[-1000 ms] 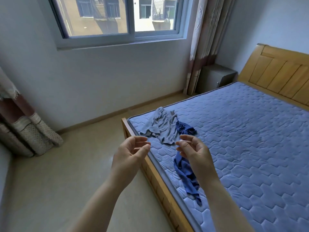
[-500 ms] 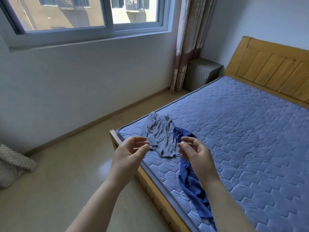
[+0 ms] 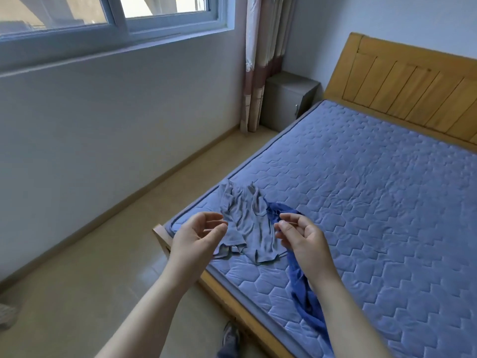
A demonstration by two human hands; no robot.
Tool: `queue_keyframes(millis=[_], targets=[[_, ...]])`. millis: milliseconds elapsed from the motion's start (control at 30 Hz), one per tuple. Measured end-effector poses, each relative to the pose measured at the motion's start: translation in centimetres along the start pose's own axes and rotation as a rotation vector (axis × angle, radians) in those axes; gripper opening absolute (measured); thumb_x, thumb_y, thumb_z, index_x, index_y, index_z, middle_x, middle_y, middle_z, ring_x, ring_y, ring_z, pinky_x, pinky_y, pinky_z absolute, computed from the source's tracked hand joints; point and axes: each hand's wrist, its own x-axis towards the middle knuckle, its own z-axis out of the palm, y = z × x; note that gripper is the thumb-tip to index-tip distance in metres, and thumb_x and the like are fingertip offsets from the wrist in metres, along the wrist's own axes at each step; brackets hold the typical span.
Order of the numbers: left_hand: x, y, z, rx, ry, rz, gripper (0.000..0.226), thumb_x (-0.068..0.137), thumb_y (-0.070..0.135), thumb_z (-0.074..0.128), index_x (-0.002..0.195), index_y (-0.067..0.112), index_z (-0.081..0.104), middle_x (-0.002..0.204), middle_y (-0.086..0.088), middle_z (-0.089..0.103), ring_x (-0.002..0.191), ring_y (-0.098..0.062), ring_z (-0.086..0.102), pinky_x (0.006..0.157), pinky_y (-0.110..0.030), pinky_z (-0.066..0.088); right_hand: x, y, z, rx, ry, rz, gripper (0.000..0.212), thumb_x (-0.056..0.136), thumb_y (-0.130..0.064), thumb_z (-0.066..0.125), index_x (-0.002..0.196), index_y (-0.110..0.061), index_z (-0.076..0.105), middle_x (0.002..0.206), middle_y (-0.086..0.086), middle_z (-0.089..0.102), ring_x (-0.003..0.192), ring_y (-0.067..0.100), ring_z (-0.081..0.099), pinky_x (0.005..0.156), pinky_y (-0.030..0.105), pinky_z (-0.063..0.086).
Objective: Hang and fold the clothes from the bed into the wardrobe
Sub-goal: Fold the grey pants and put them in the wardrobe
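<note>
A crumpled grey garment [image 3: 247, 223] lies on the near corner of the blue quilted mattress [image 3: 374, 202]. A dark blue garment [image 3: 307, 298] stretches beside it along the mattress edge toward me, partly hidden by my right arm. My left hand [image 3: 196, 237] hovers palm-up above the bed corner, fingers loosely curled, holding nothing. To the right of the grey garment, my right hand [image 3: 302, 239] is raised over the blue garment, fingers relaxed and empty. No wardrobe is in view.
The wooden bed frame [image 3: 232, 298] has a slatted headboard [image 3: 418, 89] at the far right. A grey nightstand [image 3: 289, 99] and a curtain [image 3: 260, 60] stand in the corner under the window [image 3: 108, 19]. Tiled floor [image 3: 90, 280] runs left of the bed.
My view has drawn closer to the bed and tilted down. Both hands stay raised and empty in the same pose, now right above the garments.
</note>
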Motion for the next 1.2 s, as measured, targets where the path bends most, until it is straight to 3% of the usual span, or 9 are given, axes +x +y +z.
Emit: queue_keyframes(millis=[200, 433, 633, 800, 967, 1200], targets=[[9.3, 1.4, -0.2, 0.068, -0.003, 0.012, 0.014, 0.089, 0.01, 0.066, 0.102, 0.016, 0.068, 0.098, -0.001, 0.074, 0.088, -0.016, 0.07, 0.08, -0.029, 0.055, 9.0, -0.5, 2.6, 0.052, 0.04, 0.016, 0.01, 0.094, -0.021, 0.062, 0.103, -0.022, 0.066, 0.098, 0.002, 0.072, 0.087, 0.012, 0.068, 0.076, 0.025, 0.051], [18.9, 2.9, 0.3, 0.142, -0.029, 0.008, 0.014, 0.088, 0.013, 0.068, 0.1, 0.02, 0.069, 0.097, 0.002, 0.074, 0.089, -0.014, 0.07, 0.082, -0.031, 0.056, 18.1, -2.1, 4.2, 0.028, 0.091, 0.018, 0.006, 0.094, -0.02, 0.062, 0.097, -0.024, 0.065, 0.095, 0.001, 0.071, 0.085, 0.015, 0.067, 0.08, 0.03, 0.055], [26.2, 1.9, 0.1, 0.194, -0.099, -0.029, 0.014, 0.087, 0.015, 0.067, 0.1, 0.021, 0.068, 0.097, 0.004, 0.074, 0.087, -0.012, 0.07, 0.08, -0.028, 0.056, 23.3, -1.5, 5.9, -0.002, 0.156, 0.065, 0.006, 0.094, -0.018, 0.061, 0.096, -0.023, 0.064, 0.093, 0.001, 0.071, 0.076, 0.006, 0.067, 0.075, 0.026, 0.053], [33.4, 0.7, -1.5, 0.225, -0.21, -0.06, 0.013, 0.088, 0.016, 0.067, 0.1, 0.021, 0.067, 0.097, 0.004, 0.074, 0.088, -0.013, 0.069, 0.077, -0.024, 0.055, 27.4, -0.3, 9.0, -0.036, 0.242, 0.111, 0.007, 0.094, -0.02, 0.062, 0.096, -0.026, 0.065, 0.093, 0.002, 0.071, 0.083, 0.013, 0.067, 0.083, 0.036, 0.056], [41.2, 0.0, -4.3, 0.268, -0.303, -0.079, 0.014, 0.088, 0.014, 0.066, 0.102, 0.016, 0.067, 0.097, 0.001, 0.074, 0.09, -0.017, 0.068, 0.085, -0.033, 0.055, 31.1, 0.7, 14.0, -0.041, 0.325, 0.189, 0.007, 0.094, -0.02, 0.062, 0.097, -0.026, 0.064, 0.096, 0.004, 0.07, 0.085, 0.014, 0.068, 0.085, 0.038, 0.055], [49.1, -3.1, -6.1, 0.389, -0.431, -0.163, 0.015, 0.088, 0.016, 0.065, 0.103, 0.016, 0.068, 0.094, -0.002, 0.073, 0.091, -0.017, 0.068, 0.087, -0.034, 0.053, 34.9, 2.5, 18.9, -0.073, 0.415, 0.311, 0.008, 0.093, -0.024, 0.062, 0.099, -0.03, 0.063, 0.102, 0.0, 0.069, 0.096, 0.016, 0.066, 0.092, 0.04, 0.054]])
